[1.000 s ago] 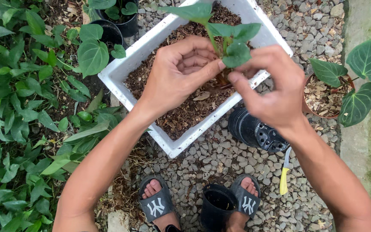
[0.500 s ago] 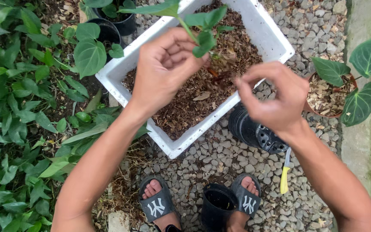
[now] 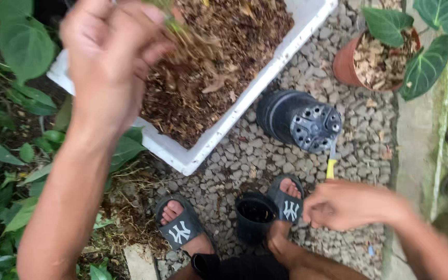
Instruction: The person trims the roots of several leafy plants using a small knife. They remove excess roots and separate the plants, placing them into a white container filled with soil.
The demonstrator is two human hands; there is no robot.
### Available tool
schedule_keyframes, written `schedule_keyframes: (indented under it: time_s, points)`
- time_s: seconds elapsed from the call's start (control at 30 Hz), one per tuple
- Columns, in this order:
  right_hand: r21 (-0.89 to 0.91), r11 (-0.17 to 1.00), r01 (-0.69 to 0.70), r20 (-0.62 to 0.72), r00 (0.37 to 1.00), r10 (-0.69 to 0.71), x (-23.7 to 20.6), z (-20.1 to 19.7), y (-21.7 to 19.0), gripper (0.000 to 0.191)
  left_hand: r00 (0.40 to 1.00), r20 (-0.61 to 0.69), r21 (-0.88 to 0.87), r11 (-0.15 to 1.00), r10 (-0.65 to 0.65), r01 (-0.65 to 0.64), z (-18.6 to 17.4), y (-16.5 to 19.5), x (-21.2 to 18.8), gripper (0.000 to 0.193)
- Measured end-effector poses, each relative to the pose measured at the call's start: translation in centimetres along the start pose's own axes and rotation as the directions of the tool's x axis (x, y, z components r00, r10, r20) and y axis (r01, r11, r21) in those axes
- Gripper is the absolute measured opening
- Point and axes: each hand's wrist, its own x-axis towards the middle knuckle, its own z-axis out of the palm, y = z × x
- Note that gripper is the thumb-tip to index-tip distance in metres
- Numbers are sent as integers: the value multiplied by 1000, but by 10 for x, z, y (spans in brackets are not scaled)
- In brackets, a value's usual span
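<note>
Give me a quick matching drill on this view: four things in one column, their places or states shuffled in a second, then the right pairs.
Things:
1. left hand
2. right hand
3. black pot on its side
4. small black pot

Places or states:
A. upright, open mouth up, between the sandalled feet
B. low over the gravel, beside the yellow-handled tool
C. raised over the white box, pinching rooty stems
D. lying on the gravel, holed base showing

Pairs: 1-C, 2-B, 3-D, 4-A
</note>
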Motion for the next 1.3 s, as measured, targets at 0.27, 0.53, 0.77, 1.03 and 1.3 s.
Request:
schedule_keyframes:
  time_s: [0.27,0.53,0.77,1.03,1.3]
  points:
    - [65,723,-688,-662,512,548,94,68,216,63,978,204,-44,998,-35,45,33,15,1,29]
    - [487,808,-332,-670,451,589,107,66,243,55,927,361,-166,972,-98,168,67,18,-12,40]
    - [800,553,232,-596,413,689,81,81,230,39,915,354,-161,951,-192,262,83,26,-16,49]
    - [261,409,874,-957,177,232,35,79,160,21,906,394,-59,979,-155,193,99,28,-18,50]
    - [-250,474,844,-966,-180,-188,-10,-15,35,13,893,382,-149,937,-239,315,119,31,-23,42]
